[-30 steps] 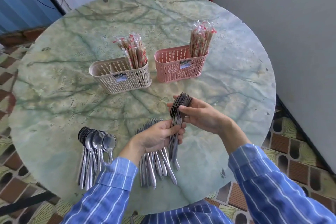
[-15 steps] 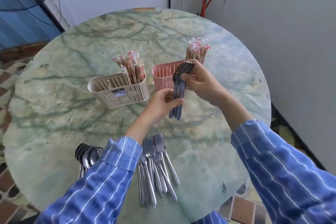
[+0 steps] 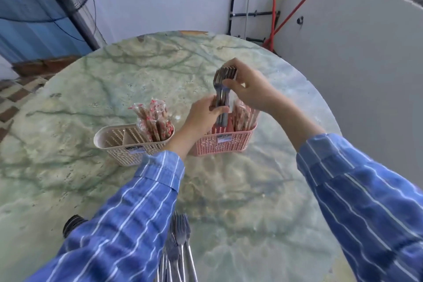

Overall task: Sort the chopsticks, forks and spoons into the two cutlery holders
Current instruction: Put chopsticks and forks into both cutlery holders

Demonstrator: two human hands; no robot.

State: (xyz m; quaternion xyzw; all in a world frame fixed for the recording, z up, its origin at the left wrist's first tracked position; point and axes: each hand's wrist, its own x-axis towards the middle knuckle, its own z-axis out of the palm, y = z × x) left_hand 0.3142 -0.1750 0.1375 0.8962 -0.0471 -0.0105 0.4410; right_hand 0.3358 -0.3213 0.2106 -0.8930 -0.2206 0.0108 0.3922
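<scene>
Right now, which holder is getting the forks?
The pink holder, not the beige holder: left hand and right hand hold the fork bundle upright at its opening.

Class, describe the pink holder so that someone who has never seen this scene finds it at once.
On the round green marble table two slotted holders stand side by side. The pink holder is the right one, below the left hand and right hand gripping a fork bundle. Colour sets it apart from the beige holder.
</scene>
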